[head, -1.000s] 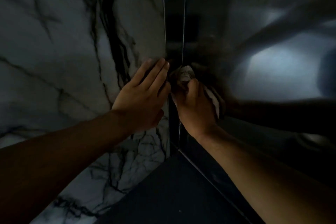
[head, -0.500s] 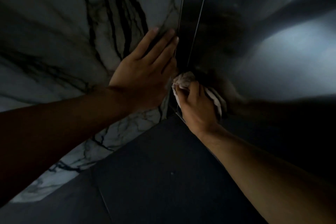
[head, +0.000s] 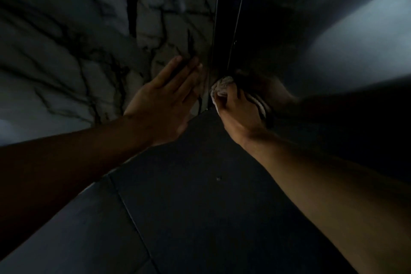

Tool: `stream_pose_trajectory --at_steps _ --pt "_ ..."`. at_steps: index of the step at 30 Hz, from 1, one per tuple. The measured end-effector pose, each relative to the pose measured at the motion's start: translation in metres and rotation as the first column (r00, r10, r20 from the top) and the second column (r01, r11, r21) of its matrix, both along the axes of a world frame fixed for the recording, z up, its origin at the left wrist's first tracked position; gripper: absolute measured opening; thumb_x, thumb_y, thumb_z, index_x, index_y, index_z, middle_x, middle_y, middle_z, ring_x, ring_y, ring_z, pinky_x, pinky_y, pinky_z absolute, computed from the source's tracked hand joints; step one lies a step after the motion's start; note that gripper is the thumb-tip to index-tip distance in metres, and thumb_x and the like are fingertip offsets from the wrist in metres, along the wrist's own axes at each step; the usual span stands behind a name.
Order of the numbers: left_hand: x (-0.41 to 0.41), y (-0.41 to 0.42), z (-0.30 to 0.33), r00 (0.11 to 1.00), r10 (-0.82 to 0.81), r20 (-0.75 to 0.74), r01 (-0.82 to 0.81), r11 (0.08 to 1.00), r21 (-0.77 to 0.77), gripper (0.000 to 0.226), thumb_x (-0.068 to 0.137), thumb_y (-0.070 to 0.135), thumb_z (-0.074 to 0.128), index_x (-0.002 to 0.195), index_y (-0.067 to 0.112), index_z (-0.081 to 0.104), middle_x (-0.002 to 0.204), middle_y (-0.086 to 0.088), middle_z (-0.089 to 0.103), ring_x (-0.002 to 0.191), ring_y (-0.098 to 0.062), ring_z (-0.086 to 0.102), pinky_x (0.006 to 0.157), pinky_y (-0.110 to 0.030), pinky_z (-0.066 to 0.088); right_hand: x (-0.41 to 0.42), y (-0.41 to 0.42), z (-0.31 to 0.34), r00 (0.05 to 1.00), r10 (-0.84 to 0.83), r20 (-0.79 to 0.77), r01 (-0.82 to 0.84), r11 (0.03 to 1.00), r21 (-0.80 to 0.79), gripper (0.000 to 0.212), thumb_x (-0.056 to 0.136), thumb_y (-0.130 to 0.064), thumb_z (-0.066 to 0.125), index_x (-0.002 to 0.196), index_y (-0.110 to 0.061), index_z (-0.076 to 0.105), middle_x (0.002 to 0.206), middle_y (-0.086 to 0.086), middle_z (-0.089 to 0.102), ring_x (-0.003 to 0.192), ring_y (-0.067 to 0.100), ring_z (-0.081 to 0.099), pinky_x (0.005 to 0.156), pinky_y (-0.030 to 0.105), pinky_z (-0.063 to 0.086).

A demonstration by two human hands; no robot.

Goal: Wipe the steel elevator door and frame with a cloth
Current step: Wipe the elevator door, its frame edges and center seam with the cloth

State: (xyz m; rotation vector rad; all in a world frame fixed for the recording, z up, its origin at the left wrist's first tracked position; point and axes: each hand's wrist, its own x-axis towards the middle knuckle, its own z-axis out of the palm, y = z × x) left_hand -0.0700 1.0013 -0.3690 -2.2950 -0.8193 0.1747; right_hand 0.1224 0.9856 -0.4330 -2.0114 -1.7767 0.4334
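A narrow dark steel frame strip (head: 229, 18) runs down the middle of the head view, with the steel elevator door (head: 322, 29) to its right, dim and reflective. My right hand (head: 239, 113) is shut on a bunched white cloth (head: 221, 88) and presses it against the bottom of the frame, close to the floor. My left hand (head: 164, 100) lies flat with fingers together on the marble wall, just left of the frame. The door mirrors my right hand as a dark shape.
White marble wall (head: 77, 40) with black veins fills the left side. Dark floor tiles (head: 189, 207) with a seam spread below both forearms. The light is very low.
My right hand has carried the cloth down the frame to floor level. My left hand slid lower on the marble too, and the view tilted down so more floor shows.
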Motion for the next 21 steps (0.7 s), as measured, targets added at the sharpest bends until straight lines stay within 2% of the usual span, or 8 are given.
stream_pose_trajectory --at_steps 2,5,8,10,12,16,19,21 --pt "-0.005 -0.006 -0.014 1.0 0.007 -0.012 -0.007 1.0 -0.006 0.083 0.089 0.053 0.038 0.151 -0.001 0.025 0.162 -0.029 0.004 0.15 -0.043 -0.003 0.121 -0.057 -0.005 0.0 -0.001 -0.004 1.0 -0.003 0.005 0.003 1.0 -0.004 0.051 0.102 -0.04 0.034 0.143 -0.01 0.034 0.131 0.015 0.051 0.113 0.036 0.053 0.09 0.047 0.046" --pt "-0.007 -0.008 -0.021 0.998 0.054 -0.038 -0.055 0.998 -0.018 0.087 0.09 0.054 0.037 0.153 -0.001 0.017 0.161 -0.03 -0.007 0.149 -0.045 -0.013 0.12 -0.058 -0.011 -0.002 0.0 -0.01 0.999 -0.024 -0.028 0.024 1.0 -0.009 0.05 0.102 -0.041 0.035 0.143 -0.012 0.034 0.13 0.014 0.052 0.11 0.035 0.054 0.088 0.046 0.047" --pt "-0.009 -0.006 -0.026 0.997 0.051 -0.054 -0.05 0.999 0.015 0.084 0.091 0.053 0.036 0.153 -0.001 0.018 0.16 -0.03 -0.01 0.148 -0.045 -0.016 0.117 -0.058 -0.018 -0.004 0.003 -0.022 0.996 -0.038 0.084 0.038 0.999 -0.003 0.053 0.1 -0.04 0.042 0.145 -0.013 0.033 0.132 0.011 0.053 0.115 0.031 0.055 0.089 0.041 0.049" --pt "-0.01 -0.006 -0.029 0.998 0.052 -0.024 -0.051 0.998 0.026 0.081 0.093 0.047 0.033 0.154 -0.001 0.011 0.161 -0.028 -0.011 0.149 -0.042 -0.016 0.119 -0.055 -0.018 -0.006 0.003 -0.029 0.992 -0.032 0.123 0.042 0.996 -0.085 0.051 0.099 -0.035 0.044 0.144 -0.015 0.031 0.134 0.011 0.05 0.118 0.03 0.054 0.089 0.04 0.047" --pt "-0.01 -0.004 -0.026 0.996 0.088 0.023 -0.088 0.996 -0.017 0.079 0.094 0.041 0.031 0.155 0.0 0.001 0.163 -0.023 -0.013 0.15 -0.039 -0.016 0.12 -0.051 -0.017 -0.01 0.007 -0.027 0.997 -0.048 0.063 0.059 0.981 -0.186 0.043 0.1 -0.031 0.04 0.14 -0.019 0.033 0.131 0.012 0.051 0.112 0.034 0.055 0.087 0.045 0.048" --pt "-0.01 -0.006 -0.027 0.995 0.044 -0.086 -0.046 0.999 -0.027 0.076 0.095 0.053 0.035 0.151 0.003 0.025 0.16 -0.032 -0.012 0.148 -0.046 -0.016 0.116 -0.06 -0.02 -0.017 0.013 -0.015 0.996 -0.042 0.081 0.062 0.961 -0.27 0.04 0.099 -0.03 0.037 0.138 -0.021 0.032 0.13 0.017 0.051 0.108 0.037 0.057 0.086 0.048 0.047" --pt "-0.005 -0.009 -0.025 0.988 0.104 -0.118 -0.108 0.994 -0.034 0.081 0.093 0.056 0.037 0.152 0.003 0.021 0.16 -0.03 -0.012 0.148 -0.045 -0.016 0.116 -0.061 -0.019 -0.017 0.01 -0.01 0.984 -0.02 0.176 0.067 0.962 -0.264 0.042 0.101 -0.027 0.037 0.14 -0.013 0.032 0.131 0.018 0.05 0.113 0.037 0.055 0.086 0.045 0.043" --pt "0.003 -0.014 -0.021 0.978 0.142 -0.153 -0.152 0.986 -0.062 0.083 0.092 0.058 0.037 0.152 0.004 0.021 0.16 -0.03 -0.011 0.148 -0.045 -0.014 0.115 -0.062 -0.019 -0.023 0.007 -0.009 0.976 -0.03 0.217 0.092 0.955 -0.281 0.044 0.101 -0.023 0.04 0.141 -0.007 0.031 0.134 0.02 0.048 0.118 0.037 0.052 0.092 0.045 0.042"
